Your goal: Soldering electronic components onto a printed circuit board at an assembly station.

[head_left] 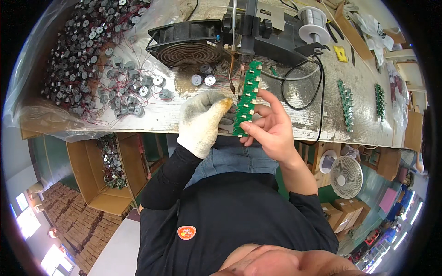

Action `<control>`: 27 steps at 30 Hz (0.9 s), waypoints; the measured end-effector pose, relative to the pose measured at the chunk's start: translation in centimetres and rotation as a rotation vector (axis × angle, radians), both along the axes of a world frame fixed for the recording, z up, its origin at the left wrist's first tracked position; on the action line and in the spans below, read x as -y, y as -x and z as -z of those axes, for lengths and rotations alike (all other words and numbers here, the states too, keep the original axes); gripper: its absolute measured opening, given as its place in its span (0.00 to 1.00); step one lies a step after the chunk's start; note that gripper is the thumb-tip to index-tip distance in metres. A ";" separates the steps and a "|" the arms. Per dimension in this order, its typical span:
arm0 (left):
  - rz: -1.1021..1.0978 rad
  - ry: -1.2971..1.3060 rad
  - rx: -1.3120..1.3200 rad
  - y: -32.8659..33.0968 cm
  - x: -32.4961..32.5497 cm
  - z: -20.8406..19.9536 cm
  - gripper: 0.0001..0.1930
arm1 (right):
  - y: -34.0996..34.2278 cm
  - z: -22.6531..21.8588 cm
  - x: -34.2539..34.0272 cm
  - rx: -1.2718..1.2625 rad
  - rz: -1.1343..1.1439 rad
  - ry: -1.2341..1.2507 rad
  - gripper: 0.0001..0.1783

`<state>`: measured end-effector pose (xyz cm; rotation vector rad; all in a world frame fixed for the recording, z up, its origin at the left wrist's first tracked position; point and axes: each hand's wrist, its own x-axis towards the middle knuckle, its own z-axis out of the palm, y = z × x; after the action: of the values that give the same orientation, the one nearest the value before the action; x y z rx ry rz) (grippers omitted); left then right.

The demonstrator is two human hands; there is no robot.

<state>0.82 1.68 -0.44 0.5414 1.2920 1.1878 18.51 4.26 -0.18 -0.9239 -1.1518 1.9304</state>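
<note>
Green, narrow circuit-board strip with a row of small white connectors (247,99) is held above the front part of the worn, white-painted tabletop (366,115), its long axis running roughly from seven to one o'clock. At its lower end the bare right hand (272,131) is clamped on it, thumb on the upper face and fingers behind. Just beside it at eight o'clock is the left hand (202,120) in a white knitted glove with brown-stained tips, its fingers curled and thumb near forefinger; whether they pinch anything, I cannot tell. Taking clock bearings from the strip, a bent, copper-coloured rod with a dark tip (231,76) points down close by at eleven. Round silver motors (196,80) sit near at ten, and beyond them a black square fan with a ringed grille (189,54). Farther off, a white-flanged spool of silver wire (313,23) stands between one and two, more populated green strips (345,106) lie at three, and a large heap of red-wired silver motors (85,43) fills ten.
</note>
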 end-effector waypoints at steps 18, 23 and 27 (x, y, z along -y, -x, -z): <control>-0.010 -0.100 -0.075 -0.2 0.4 1.0 0.07 | -0.1 0.3 0.5 0.016 -0.018 0.034 0.38; -0.014 -0.098 -0.152 -0.3 0.1 0.8 0.07 | -0.1 0.2 0.4 0.015 -0.021 0.026 0.38; -0.005 -0.090 -0.165 -0.3 0.0 0.9 0.07 | 0.0 0.2 0.4 0.014 -0.015 0.021 0.38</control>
<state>1.12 1.73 -1.29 0.7146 1.3838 1.2303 18.55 3.88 -0.35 -0.9433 -1.1517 1.9546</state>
